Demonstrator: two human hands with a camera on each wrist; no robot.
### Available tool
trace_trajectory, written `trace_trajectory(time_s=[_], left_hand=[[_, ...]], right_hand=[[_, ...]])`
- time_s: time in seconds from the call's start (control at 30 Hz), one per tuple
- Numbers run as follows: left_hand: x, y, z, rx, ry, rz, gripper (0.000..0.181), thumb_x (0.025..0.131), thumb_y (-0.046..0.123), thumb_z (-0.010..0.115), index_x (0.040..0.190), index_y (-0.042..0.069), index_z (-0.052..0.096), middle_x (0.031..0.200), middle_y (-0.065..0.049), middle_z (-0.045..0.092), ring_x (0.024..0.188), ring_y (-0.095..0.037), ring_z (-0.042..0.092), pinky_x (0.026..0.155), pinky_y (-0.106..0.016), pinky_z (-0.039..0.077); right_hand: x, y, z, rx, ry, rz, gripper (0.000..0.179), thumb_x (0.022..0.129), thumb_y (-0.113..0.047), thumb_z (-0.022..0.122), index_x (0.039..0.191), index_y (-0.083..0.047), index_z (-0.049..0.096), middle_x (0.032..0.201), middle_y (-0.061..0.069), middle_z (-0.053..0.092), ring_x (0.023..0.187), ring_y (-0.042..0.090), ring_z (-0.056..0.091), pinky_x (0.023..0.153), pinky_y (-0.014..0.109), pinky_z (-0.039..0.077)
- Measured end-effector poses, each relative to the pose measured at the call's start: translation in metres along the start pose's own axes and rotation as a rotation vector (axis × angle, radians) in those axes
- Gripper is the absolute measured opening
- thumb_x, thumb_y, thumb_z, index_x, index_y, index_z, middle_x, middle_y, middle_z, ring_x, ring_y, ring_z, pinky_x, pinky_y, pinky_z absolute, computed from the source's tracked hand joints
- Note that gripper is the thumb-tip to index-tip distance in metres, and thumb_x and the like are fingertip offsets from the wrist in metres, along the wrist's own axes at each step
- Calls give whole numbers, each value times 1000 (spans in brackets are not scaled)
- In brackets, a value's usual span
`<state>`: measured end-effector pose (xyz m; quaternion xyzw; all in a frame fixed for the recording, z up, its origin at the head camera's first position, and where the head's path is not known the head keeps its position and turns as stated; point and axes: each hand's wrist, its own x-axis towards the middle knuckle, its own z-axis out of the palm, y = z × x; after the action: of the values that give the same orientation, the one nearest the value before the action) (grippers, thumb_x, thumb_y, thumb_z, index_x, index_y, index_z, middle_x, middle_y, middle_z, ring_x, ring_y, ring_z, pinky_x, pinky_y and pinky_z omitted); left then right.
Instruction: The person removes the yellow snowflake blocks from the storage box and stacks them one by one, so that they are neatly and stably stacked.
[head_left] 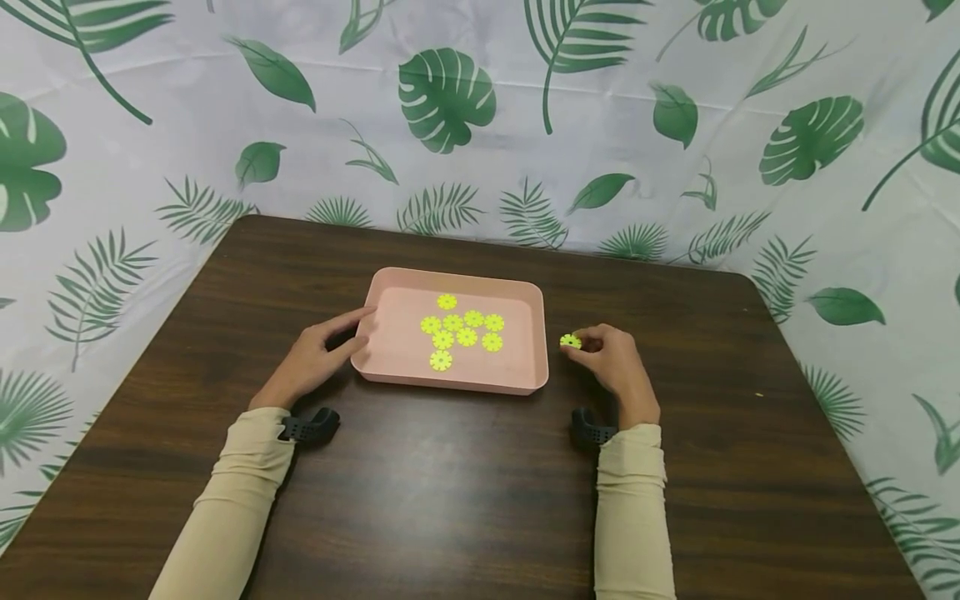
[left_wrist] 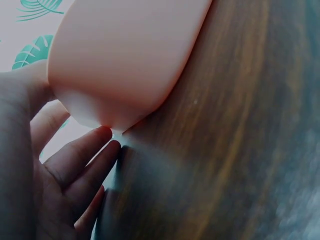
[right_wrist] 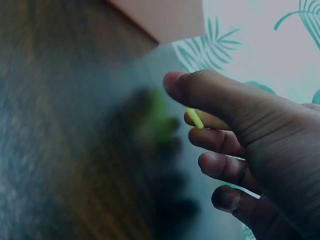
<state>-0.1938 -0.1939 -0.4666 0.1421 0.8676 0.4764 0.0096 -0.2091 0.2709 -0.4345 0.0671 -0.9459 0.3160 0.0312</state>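
Left of centre in the head view lies a pink tray [head_left: 480, 377] with several yellow notched interlocking discs [head_left: 441, 360] spread inside. My left hand [head_left: 311, 358] holds the tray's left side, thumb and index finger over the rim. In the left wrist view its other fingers [left_wrist: 82, 162] are at the outside of the lower corner. To the right of the tray, my right hand [head_left: 613, 362] pinches one yellow interlocking disc [head_left: 570, 341] between thumb and fingers, apart from the tray. The right wrist view shows that disc [right_wrist: 195, 118] edge-on, mostly covered by the thumb.
Both hands work over a dark wooden table [head_left: 450, 483] with a glossy surface. Behind it hangs a white cloth [head_left: 525, 150] printed with green leaves. Each wrist wears a black strap [head_left: 311, 427]. A tiny pale speck [head_left: 759, 394] lies on the table at the right.
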Motion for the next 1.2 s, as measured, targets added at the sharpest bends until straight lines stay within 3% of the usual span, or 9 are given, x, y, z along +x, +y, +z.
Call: trace_trajectory(time_s=[0.37, 0.73, 0.93, 1.07, 1.2], left_hand=[[1, 6, -5, 0, -4, -7, 53, 105, 36, 62, 156, 26, 50, 160, -6, 45, 149, -33, 38, 120, -62, 27], [1, 5, -7, 7, -2, 0, 54, 105, 36, 62, 156, 25, 49, 160, -7, 45, 149, -34, 38, 120, -63, 27], [-1, 4, -7, 4, -5, -7, 54, 105, 35, 62, 157, 26, 49, 161, -7, 44, 150, -33, 38, 120, -63, 27], [-1, 3, -8, 1, -11, -5, 54, 105, 33, 62, 157, 25, 49, 160, -7, 45, 149, -34, 38, 120, -63, 27], [1, 2, -9, 13, -13, -1, 53, 105, 34, 62, 156, 26, 50, 160, -7, 45, 149, -33, 39, 119, -63, 27]], right_hand=[[3, 7, -3, -15, -26, -3, 42, 93, -20, 80, 124, 8, 72, 114, 24, 63, 97, 37, 61, 86, 52, 53], [5, 12, -6, 2, -13, 44, 40, 94, -19, 79, 124, 6, 72, 119, 25, 63, 99, 36, 59, 86, 49, 52], [5, 10, -8, -4, -44, 70, 45, 95, -22, 78, 129, 6, 69, 124, 27, 61, 100, 36, 58, 87, 50, 51], [3, 0, -10, 5, -23, 35, 49, 98, -24, 75, 134, 7, 65, 122, 26, 60, 97, 36, 58, 84, 50, 52], [7, -31, -6, 40, 49, -87, 40, 98, -18, 74, 129, 6, 68, 112, 24, 63, 93, 37, 62, 83, 51, 54]])
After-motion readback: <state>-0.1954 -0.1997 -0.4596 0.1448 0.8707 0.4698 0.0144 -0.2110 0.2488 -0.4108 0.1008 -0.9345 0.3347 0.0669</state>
